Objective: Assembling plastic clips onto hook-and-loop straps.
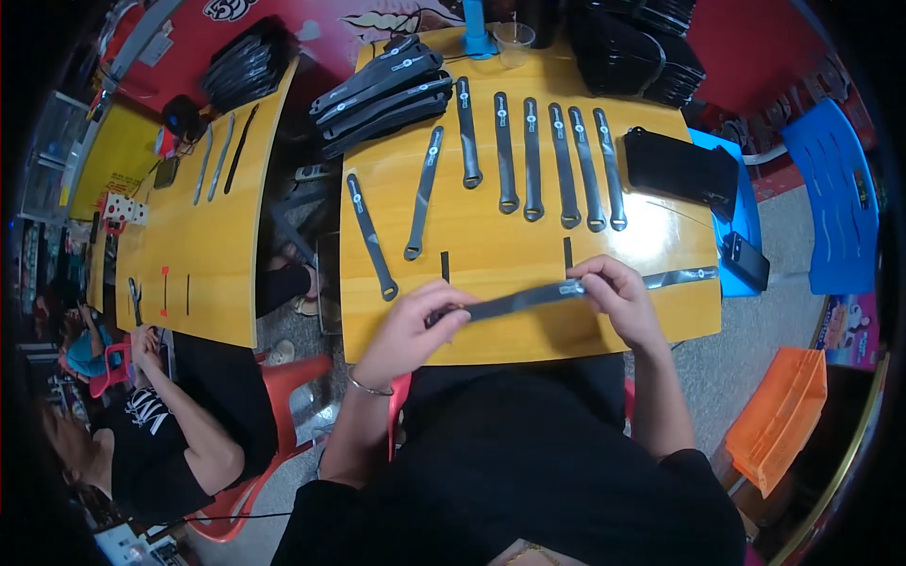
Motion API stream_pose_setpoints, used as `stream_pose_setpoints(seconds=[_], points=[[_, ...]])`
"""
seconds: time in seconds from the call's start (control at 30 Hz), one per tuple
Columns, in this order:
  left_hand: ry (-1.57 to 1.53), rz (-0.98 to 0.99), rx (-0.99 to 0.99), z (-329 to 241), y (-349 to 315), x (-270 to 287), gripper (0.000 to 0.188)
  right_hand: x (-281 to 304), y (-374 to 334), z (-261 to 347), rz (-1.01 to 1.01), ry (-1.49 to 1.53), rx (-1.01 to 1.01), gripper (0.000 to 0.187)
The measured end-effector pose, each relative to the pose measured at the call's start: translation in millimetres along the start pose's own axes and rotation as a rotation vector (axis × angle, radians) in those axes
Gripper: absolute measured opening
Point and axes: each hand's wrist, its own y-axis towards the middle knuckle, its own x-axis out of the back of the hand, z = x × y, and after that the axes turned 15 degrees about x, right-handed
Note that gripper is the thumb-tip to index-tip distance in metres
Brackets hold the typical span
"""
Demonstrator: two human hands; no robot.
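Note:
A long dark grey strap (528, 298) stretches across the near edge of the yellow wooden table (491, 335). My left hand (415, 325) pinches its left end. My right hand (618, 297) pinches it near the middle, and the rest of the strap runs out to the right past my fingers. Several more grey straps (533, 160) with looped ends lie side by side farther back on the table. Two short black marks sit on the tabletop just behind the held strap.
A stack of straps (382, 94) lies at the back left, a black pouch (679, 168) at the right, a clear plastic cup (514, 42) at the back. Another person (160, 429) sits at a second yellow table (198, 217) on the left. Blue chairs and an orange basket (779, 420) stand right.

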Motion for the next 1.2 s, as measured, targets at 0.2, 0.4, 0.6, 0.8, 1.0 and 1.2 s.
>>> stream_pose_setpoints(seconds=[0.2,0.4,0.6,0.8,1.0,1.2], points=[[-0.511,-0.315,0.254,34.0,25.1,4.4,0.016,-8.6,21.4,-8.0,-0.103,-0.297,0.052,0.014],[-0.437,-0.403,0.213,53.1,48.6,1.3,0.014,-7.2,33.0,-27.6,-0.200,-0.374,0.124,0.012],[-0.272,-0.577,0.163,60.6,57.2,0.9,0.012,-8.2,35.5,-28.3,-0.197,-0.374,0.103,0.013],[-0.229,-0.621,0.114,66.0,60.0,3.0,0.011,-9.2,36.4,-32.5,-0.244,-0.394,0.150,0.013],[-0.228,-0.629,0.130,58.4,61.1,3.4,0.007,-8.8,39.7,-32.7,-0.325,-0.347,0.111,0.006],[-0.040,-0.690,0.056,54.5,60.3,5.2,0.008,-9.9,41.2,-33.9,-0.310,-0.400,0.123,0.008]])
